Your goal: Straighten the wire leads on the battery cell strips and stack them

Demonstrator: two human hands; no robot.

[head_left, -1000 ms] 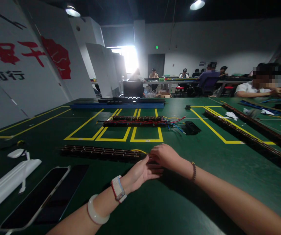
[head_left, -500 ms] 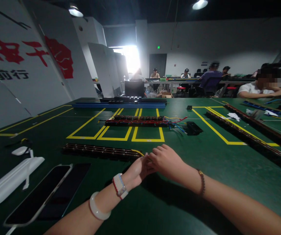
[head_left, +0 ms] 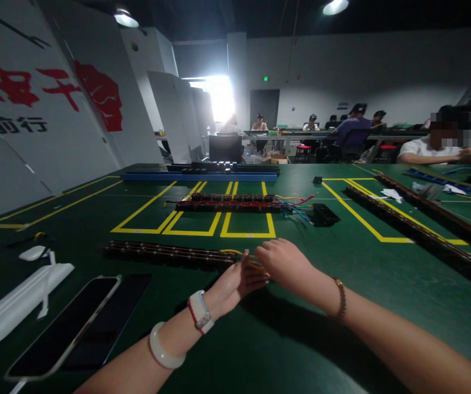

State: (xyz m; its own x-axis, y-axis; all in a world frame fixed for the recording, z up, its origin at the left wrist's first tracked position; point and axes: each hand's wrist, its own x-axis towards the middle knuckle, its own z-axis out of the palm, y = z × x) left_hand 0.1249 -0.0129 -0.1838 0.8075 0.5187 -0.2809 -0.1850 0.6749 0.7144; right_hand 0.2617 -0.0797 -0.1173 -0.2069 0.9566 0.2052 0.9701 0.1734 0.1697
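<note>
A long dark strip assembly point(head_left: 169, 253) with bright metal contacts along its top lies crosswise on the green table in front of me. Yellow and other thin wires point(head_left: 255, 263) come from its right end and run to my hands. My left hand point(head_left: 237, 284) has them between its raised thumb and its fingers, which reach underneath to the right. Closed round the wires a little farther right is my right hand point(head_left: 282, 261), knuckles up. The wire tips are hidden in its fingers.
Two phones point(head_left: 69, 323) and a white sleeve-like object point(head_left: 22, 301) lie at left. Behind the strip is a similar wired assembly point(head_left: 231, 203) with a black box point(head_left: 325, 214). Long strips point(head_left: 424, 232) lie at right, where a co-worker point(head_left: 428, 148) sits.
My right hand has drawn slightly right, away from the left, so more wire shows between them. The left hand's fingers have straightened, and its thumb stands more upright.
</note>
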